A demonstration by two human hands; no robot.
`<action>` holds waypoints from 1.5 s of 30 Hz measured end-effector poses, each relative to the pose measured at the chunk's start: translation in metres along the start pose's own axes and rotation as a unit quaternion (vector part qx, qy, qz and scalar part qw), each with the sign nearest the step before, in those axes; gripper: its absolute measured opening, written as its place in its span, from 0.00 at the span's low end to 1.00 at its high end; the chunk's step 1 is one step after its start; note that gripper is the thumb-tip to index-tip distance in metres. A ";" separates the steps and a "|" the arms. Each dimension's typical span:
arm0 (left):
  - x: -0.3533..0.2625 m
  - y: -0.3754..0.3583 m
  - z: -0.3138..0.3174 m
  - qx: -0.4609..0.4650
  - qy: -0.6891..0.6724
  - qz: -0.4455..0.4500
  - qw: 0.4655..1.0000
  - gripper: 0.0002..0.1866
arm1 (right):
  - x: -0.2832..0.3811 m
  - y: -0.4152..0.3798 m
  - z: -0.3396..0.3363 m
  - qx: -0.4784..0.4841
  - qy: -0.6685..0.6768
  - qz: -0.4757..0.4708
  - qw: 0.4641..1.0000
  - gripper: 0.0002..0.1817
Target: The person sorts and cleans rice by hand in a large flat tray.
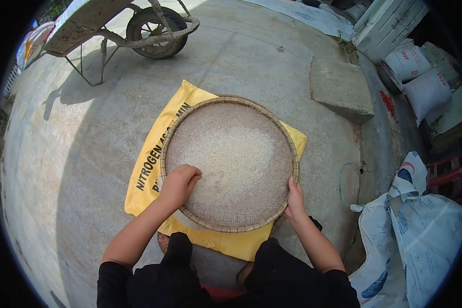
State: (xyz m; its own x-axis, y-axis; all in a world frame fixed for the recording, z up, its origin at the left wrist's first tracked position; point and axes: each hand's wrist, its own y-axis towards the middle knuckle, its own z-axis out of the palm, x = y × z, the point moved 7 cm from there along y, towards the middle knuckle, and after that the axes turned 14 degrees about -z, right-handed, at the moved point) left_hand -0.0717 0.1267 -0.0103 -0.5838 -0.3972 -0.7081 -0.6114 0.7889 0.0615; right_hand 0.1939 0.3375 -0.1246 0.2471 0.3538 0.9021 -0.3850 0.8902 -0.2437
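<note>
A round woven bamboo winnowing tray is in front of me above a yellow sack printed with black letters. White rice grains lie spread over its middle, thicker toward the far side. My right hand grips the tray's rim at the near right, thumb on top. Over the near left rim, my left hand is closed with fingertips pinched together above the weave; what they hold, if anything, is too small to make out.
A muddy wheelbarrow stands at the upper left on the concrete floor. A concrete step is at the right. White sacks lean beyond it, and large white-blue bags lie near my right arm.
</note>
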 end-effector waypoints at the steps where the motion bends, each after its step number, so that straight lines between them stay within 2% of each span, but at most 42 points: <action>1: 0.005 -0.006 -0.010 0.003 0.000 0.000 1.000 0.04 | 0.003 -0.002 -0.001 -0.002 0.000 0.002 1.000 0.23; 3: 0.044 -0.019 -0.030 -0.018 -0.052 -0.156 0.986 0.06 | 0.008 -0.003 -0.005 -0.013 -0.027 0.001 1.000 0.23; 4: 0.056 -0.026 -0.031 -0.016 -0.052 -0.157 0.986 0.06 | 0.009 -0.002 -0.009 -0.015 -0.027 0.002 1.000 0.23; 6: 0.097 -0.040 -0.026 -0.034 -0.086 -0.242 0.966 0.06 | 0.011 -0.001 -0.012 0.000 -0.018 -0.013 1.000 0.24; 7: 0.109 -0.043 -0.021 -0.033 -0.085 -0.242 0.966 0.06 | 0.011 -0.001 -0.012 -0.001 -0.018 -0.011 1.000 0.24; 9: 0.127 -0.047 -0.006 -0.018 0.003 -0.215 0.976 0.09 | 0.013 -0.002 -0.017 -0.031 -0.028 -0.009 0.999 0.25; 10: 0.129 -0.051 0.000 -0.027 0.077 -0.169 0.982 0.13 | 0.013 -0.002 -0.017 -0.032 -0.028 -0.009 0.999 0.25; 11: 0.138 -0.052 0.007 -0.027 0.076 -0.169 0.982 0.13 | 0.014 -0.003 -0.017 -0.033 -0.032 -0.011 0.999 0.25; 13: 0.143 -0.049 0.014 -0.047 0.196 -0.147 0.968 0.16 | 0.015 -0.001 -0.017 -0.034 -0.036 -0.013 0.999 0.25; 14: 0.147 -0.048 0.019 -0.046 0.195 -0.148 0.968 0.16 | 0.014 -0.001 -0.018 -0.036 -0.035 -0.007 0.999 0.25; 16: 0.150 -0.041 0.021 -0.011 -0.035 -0.241 0.970 0.22 | 0.013 0.000 -0.020 -0.039 -0.034 0.001 0.999 0.25; 17: 0.145 -0.038 0.017 -0.010 -0.035 -0.243 0.969 0.22 | 0.012 0.001 -0.018 -0.027 -0.030 0.001 0.999 0.25; 18: 0.127 -0.038 0.020 0.090 -0.299 -0.357 0.880 0.24 | 0.012 0.002 -0.016 -0.015 -0.026 0.000 1.000 0.25; 19: 0.108 -0.044 0.032 0.181 -0.533 -0.436 0.703 0.27 | 0.012 0.002 -0.015 -0.015 -0.025 0.001 1.000 0.25; 20: 0.097 -0.040 0.035 0.232 -0.648 -0.369 0.624 0.27 | 0.012 0.001 -0.012 -0.001 -0.023 0.007 1.000 0.25; 23: 0.103 -0.045 0.042 0.220 -0.654 -0.370 0.622 0.25 | 0.017 0.000 -0.005 0.010 -0.030 0.019 0.999 0.26; 24: 0.105 -0.048 0.044 0.214 -0.673 -0.385 0.594 0.24 | 0.017 0.001 -0.004 0.008 -0.040 0.028 0.999 0.26; 25: 0.106 -0.052 0.043 0.215 -0.674 -0.383 0.594 0.24 | 0.020 0.003 -0.002 0.009 -0.041 0.026 0.999 0.26; 27: 0.102 -0.061 0.043 0.240 -0.666 -0.359 0.609 0.26 | 0.028 0.010 0.002 0.044 -0.126 0.017 0.991 0.26; 28: 0.098 -0.064 0.041 0.218 -0.673 -0.363 0.607 0.29 | 0.036 0.013 0.009 0.043 -0.128 0.017 0.991 0.26; 30: 0.102 -0.072 0.046 0.200 -0.698 -0.361 0.585 0.30 | 0.061 0.020 0.023 0.054 -0.317 -0.038 0.946 0.26; 31: 0.105 -0.074 0.048 0.179 -0.722 -0.355 0.567 0.31 | 0.064 0.021 0.030 0.053 -0.318 -0.036 0.946 0.26; 32: 0.109 -0.078 0.051 0.179 -0.722 -0.357 0.565 0.31 | 0.092 0.019 0.047 0.040 -0.448 -0.218 0.866 0.24; 33: 0.114 -0.082 0.054 0.171 -0.730 -0.368 0.550 0.32 | 0.115 0.005 0.072 0.026 -0.551 -0.390 0.737 0.23; 34: 0.117 -0.084 0.055 0.163 -0.738 -0.379 0.533 0.33 | 0.127 -0.005 0.086 0.027 -0.550 -0.390 0.738 0.23; 36: 0.119 -0.086 0.052 0.157 -0.740 -0.386 0.527 0.33 | 0.126 -0.032 0.140 0.274 -0.618 -0.341 0.653 0.19; 37: 0.119 -0.087 0.051 0.153 -0.743 -0.390 0.522 0.33 | 0.124 -0.039 0.147 0.274 -0.618 -0.341 0.653 0.19; 39: 0.114 -0.084 0.044 0.145 -0.742 -0.380 0.533 0.33 | 0.114 -0.059 0.169 0.320 -0.644 -0.405 0.565 0.13; 40: 0.113 -0.083 0.039 0.136 -0.741 -0.370 0.543 0.33 | 0.110 -0.058 0.171 0.322 -0.643 -0.405 0.564 0.13; 42: 0.112 -0.082 0.033 0.132 -0.740 -0.369 0.547 0.33 | 0.088 -0.065 0.181 0.460 -0.546 -0.397 0.577 0.12; 45: 0.110 -0.080 0.025 0.130 -0.737 -0.362 0.556 0.32 | 0.070 -0.076 0.188 0.502 -0.536 -0.378 0.564 0.08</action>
State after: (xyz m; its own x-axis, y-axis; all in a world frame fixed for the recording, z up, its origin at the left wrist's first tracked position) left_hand -0.0738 0.0315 -0.1107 0.9535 0.0098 -0.3011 -0.1922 0.7894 -0.5831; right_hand 0.0735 0.2410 0.0236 0.2064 -0.8735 0.4410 -0.9720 -0.1313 0.1948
